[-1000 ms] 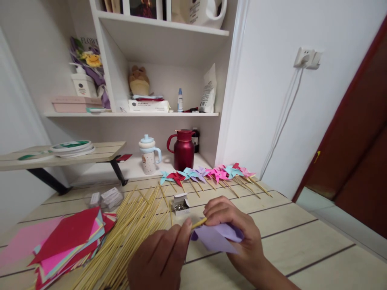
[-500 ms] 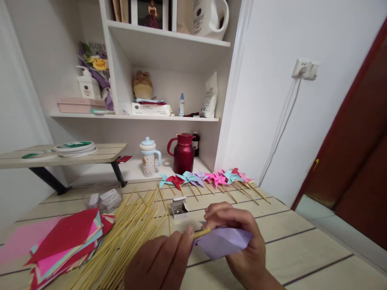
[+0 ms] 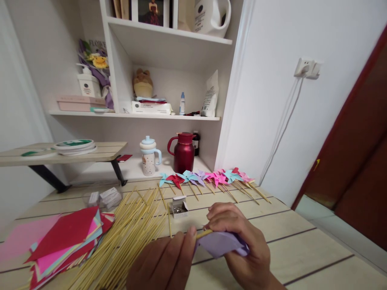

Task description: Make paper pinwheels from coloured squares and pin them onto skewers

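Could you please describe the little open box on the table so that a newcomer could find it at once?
On the wooden table, find the heap of bamboo sticks. At its right edge stands a small white open box; unlike the closed boxes farther left, it shows metal pins.

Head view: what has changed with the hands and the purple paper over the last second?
The right hand and left hand have sunk slightly toward the lower edge, keeping their grip. The purple paper has been folded tighter under the right fingers, less of it spread out. The stick is still pinched between both hands. Skewer pile, coloured paper stack, pin box and finished pinwheels are unmoved.
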Tool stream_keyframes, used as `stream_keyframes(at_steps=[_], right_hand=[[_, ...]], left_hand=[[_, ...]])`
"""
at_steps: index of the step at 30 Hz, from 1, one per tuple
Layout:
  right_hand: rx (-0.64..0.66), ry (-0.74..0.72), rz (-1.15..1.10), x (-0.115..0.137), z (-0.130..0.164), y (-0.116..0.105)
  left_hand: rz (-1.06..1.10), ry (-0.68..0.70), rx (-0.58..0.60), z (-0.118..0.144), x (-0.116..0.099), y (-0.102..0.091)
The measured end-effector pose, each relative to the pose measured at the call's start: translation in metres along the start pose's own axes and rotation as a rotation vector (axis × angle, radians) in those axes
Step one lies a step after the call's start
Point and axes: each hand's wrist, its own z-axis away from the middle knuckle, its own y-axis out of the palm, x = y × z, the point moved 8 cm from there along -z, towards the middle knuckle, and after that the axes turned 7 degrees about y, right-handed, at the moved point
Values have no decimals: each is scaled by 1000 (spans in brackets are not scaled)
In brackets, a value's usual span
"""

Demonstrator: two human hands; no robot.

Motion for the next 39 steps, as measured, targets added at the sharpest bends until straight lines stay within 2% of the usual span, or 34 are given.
stream_keyframes(at_steps=[4,8,12,16,20,35,39], right_hand=[[7,4,-21,-3,1,2],[15,16,-70,-7,3,0],[-40,24,-77,-13,4,-10],[-86,22,-66,-16,4,-17],[-60,9,-58,-14,1,-15],[34,-5,-121,-13,-1,-13],[20,-23,-110,-11,-1,-14]], left_hand=[[81,-57,-10,8,4,9],[144,-194,-20,20,24,16],[153,-300,-33,27,41,15],[253,-288,20,26,39,19],[311,-253,57,25,35,22],[185,-92,66,27,31,16],[139,-74,21,24,30,9]])
